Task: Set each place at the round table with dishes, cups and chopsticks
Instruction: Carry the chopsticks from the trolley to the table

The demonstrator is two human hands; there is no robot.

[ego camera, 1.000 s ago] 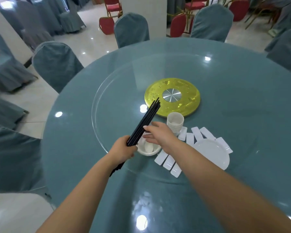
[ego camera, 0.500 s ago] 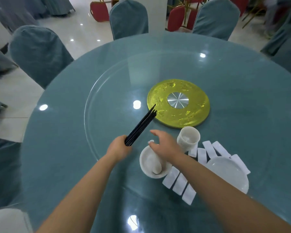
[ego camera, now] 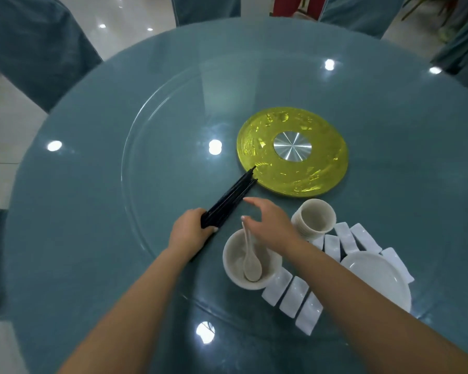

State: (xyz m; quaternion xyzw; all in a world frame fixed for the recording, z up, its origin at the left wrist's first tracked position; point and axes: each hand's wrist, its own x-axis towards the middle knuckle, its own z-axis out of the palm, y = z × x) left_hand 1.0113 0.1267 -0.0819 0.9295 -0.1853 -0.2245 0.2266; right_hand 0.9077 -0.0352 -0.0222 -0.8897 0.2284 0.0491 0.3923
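Beside the spread right hand (ego camera: pixel 268 225), chopsticks (ego camera: pixel 229 199) (bundled) in the gripping left hand (ego camera: pixel 189 230).

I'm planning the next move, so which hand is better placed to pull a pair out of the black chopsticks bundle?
The right hand: it is open, holds nothing and hovers beside the chopsticks. The left hand is occupied, gripping the bundle.

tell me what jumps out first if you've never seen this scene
The bright yellow disc with a silver hub sits at the centre of the blue-green round table. Just nearer, the left hand holds a bundle of black chopsticks, while the open right hand hovers over a white bowl holding a spoon.
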